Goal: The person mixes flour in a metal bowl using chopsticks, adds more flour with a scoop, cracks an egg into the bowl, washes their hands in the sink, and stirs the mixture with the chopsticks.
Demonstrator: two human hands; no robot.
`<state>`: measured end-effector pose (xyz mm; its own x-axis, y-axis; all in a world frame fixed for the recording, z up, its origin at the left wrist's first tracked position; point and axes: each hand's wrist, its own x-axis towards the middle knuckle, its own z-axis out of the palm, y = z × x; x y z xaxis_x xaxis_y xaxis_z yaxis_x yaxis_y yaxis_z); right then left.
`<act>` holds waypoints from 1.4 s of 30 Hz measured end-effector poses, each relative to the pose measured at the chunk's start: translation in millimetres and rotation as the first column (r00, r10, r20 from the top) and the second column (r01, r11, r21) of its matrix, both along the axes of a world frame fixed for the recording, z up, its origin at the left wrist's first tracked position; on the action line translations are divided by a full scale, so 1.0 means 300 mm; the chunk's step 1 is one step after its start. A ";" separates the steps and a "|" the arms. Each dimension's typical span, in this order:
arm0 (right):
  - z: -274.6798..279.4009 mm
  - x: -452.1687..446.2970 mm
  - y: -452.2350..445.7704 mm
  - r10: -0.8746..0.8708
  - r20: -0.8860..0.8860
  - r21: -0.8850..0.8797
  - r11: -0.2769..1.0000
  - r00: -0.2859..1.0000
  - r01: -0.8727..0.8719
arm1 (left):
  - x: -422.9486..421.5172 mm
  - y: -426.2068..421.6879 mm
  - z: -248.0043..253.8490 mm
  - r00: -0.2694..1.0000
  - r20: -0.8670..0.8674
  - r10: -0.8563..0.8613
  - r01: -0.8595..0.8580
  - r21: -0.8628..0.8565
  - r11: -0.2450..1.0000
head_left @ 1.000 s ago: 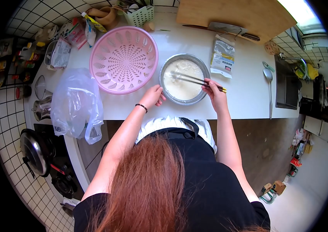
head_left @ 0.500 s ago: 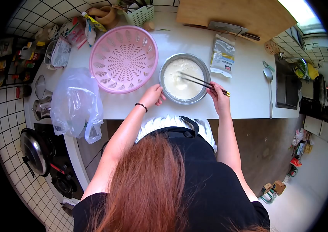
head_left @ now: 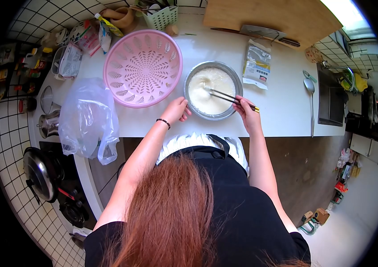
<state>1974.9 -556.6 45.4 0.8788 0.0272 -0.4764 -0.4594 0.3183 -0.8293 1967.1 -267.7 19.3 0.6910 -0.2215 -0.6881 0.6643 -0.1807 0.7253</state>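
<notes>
A round metal bowl (head_left: 238,82) stands on the counter, holding a pale, creamy batter (head_left: 215,103). My right hand (head_left: 248,116) is closed around a pair of dark chopsticks (head_left: 227,97) with gold-coloured ends. Their tips dip into the batter, where a swirl shows. At the bowl's lower left edge, my left hand (head_left: 177,110) has its fingers curled, with thumb and fingers against the rim. A pink perforated basket (head_left: 143,69) sits just to the left of the bowl.
A crumpled clear plastic bag (head_left: 88,118) hangs over the counter's left front edge. Behind the bowl to the right lie a printed packet (head_left: 257,64) and a cleaver (head_left: 262,31) by a wooden board (head_left: 271,17). A long metal spoon (head_left: 311,104) lies near the sink (head_left: 330,99).
My right hand has moved slightly left and down with the chopsticks, and the swirl in the batter has changed shape. My left hand has stayed at the bowl's rim.
</notes>
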 end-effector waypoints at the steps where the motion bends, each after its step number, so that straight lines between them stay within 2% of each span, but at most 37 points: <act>1: 0.016 0.003 0.002 0.061 -0.046 0.018 0.998 0.997 -0.060 | 0.000 -0.001 0.000 1.000 0.000 0.001 -0.001 -0.002 1.000; 4: 0.009 0.000 0.002 -0.058 0.030 0.056 0.997 0.998 0.056 | 0.001 0.000 0.001 1.000 0.002 -0.001 0.001 -0.005 1.000; 5: 0.013 0.001 0.007 -0.044 0.055 0.015 0.999 0.998 0.043 | 0.000 0.001 0.003 1.000 0.004 0.002 -0.002 -0.004 1.000; 8: 0.044 0.001 0.019 0.083 -0.060 0.005 0.997 0.995 -0.082 | -0.002 0.001 0.000 1.000 0.004 0.001 -0.001 -0.005 1.000; 9: 0.013 0.004 0.003 0.084 -0.028 0.045 0.996 0.996 -0.083 | -0.001 0.001 -0.004 1.000 0.000 0.000 0.000 -0.007 1.000; 12: 0.009 0.003 0.017 -0.010 0.016 -0.026 1.000 1.000 0.011 | 0.000 -0.001 -0.004 1.000 0.000 0.003 -0.003 -0.005 1.000; 16: 0.020 0.008 0.019 0.046 0.009 0.047 0.998 0.999 -0.046 | 0.001 0.001 0.006 1.000 -0.003 0.001 -0.001 0.000 1.000; 17: 0.024 0.007 0.027 -0.011 0.030 0.025 1.000 1.000 0.010 | 0.001 0.000 0.005 1.000 -0.001 0.002 -0.002 -0.001 1.000; 20: 0.049 0.010 0.039 0.089 -0.043 -0.020 0.996 0.995 -0.090 | -0.001 0.002 -0.006 1.000 0.001 0.004 -0.004 -0.004 1.000; 21: 0.049 0.010 0.038 0.081 -0.043 0.016 0.997 0.996 -0.080 | -0.001 0.003 -0.012 1.000 0.000 0.002 -0.002 -0.005 1.000; 24: 0.018 0.008 0.025 0.014 0.028 -0.026 1.000 1.000 -0.013 | 0.002 0.002 -0.012 1.000 -0.004 -0.003 0.003 -0.004 1.000; 25: 0.026 0.010 0.029 0.053 -0.009 -0.047 0.997 0.999 -0.054 | 0.001 0.003 -0.012 1.000 -0.007 -0.003 0.003 -0.003 1.000; 28: 0.025 0.010 0.014 0.091 -0.001 0.044 0.995 0.996 -0.091 | 0.001 0.003 -0.007 1.000 -0.008 0.000 0.000 -0.011 1.000; 31: 0.021 0.014 0.024 0.039 0.027 -0.076 0.996 0.999 -0.036 | 0.001 0.002 0.004 1.000 0.003 -0.007 0.007 0.000 1.000; 34: 0.036 0.015 0.021 0.093 -0.018 0.023 0.995 0.995 -0.093 | 0.001 0.001 0.006 1.000 -0.003 -0.006 0.006 -0.004 1.000; 35: 0.037 0.012 0.023 0.010 0.025 0.061 0.998 1.000 -0.011 | 0.002 0.000 0.005 1.000 -0.003 -0.007 0.007 -0.005 1.000; 39: 0.047 0.014 0.033 0.093 -0.063 -0.033 0.995 0.994 -0.095 | 0.000 0.004 0.004 1.000 0.001 -0.007 0.007 -0.002 1.000; 42: 0.040 0.010 0.029 -0.025 0.021 0.048 0.999 0.999 0.024 | 0.002 0.002 -0.003 1.000 0.001 -0.010 0.010 -0.002 1.000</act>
<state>1978.0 -548.0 57.5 0.8897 0.0275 -0.4556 -0.4327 0.3690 -0.8226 1967.6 -267.2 18.3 0.6895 -0.2297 -0.6869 0.6615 -0.1865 0.7264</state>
